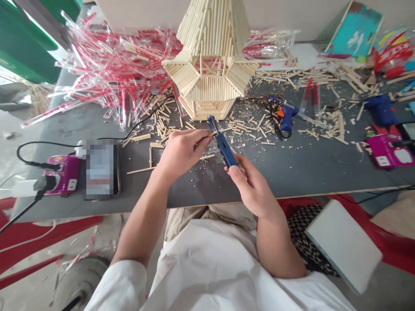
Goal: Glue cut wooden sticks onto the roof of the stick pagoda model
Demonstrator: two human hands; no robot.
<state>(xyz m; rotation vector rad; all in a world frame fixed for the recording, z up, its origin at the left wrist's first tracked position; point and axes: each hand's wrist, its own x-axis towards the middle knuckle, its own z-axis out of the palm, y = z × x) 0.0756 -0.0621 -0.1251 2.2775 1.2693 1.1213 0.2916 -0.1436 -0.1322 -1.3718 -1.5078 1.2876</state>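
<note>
My left hand (181, 151) is closed in a pinch on a thin wooden stick (213, 134), most of it hidden by the fingers. The stick's end meets the jaw of a blue hand cutter (226, 149). My right hand (253, 185) is wrapped round the cutter's handles, and the tool points up and left. Just beyond both hands stands a tower-like model (214, 88) built from wooden sticks, with a sloped roof and flared eaves. Between the model and my hands lie short cut stick pieces (240, 125). Left of my left hand, a few sticks (142, 170) form a corner.
Plastic wrappers (119, 73) with red marks heap at the back left. A phone (100, 170) and purple power strip (66, 172) lie at left. Blue glue guns (287, 116) rest at right, near another purple power strip (391, 149). Cables cross the grey table (308, 172).
</note>
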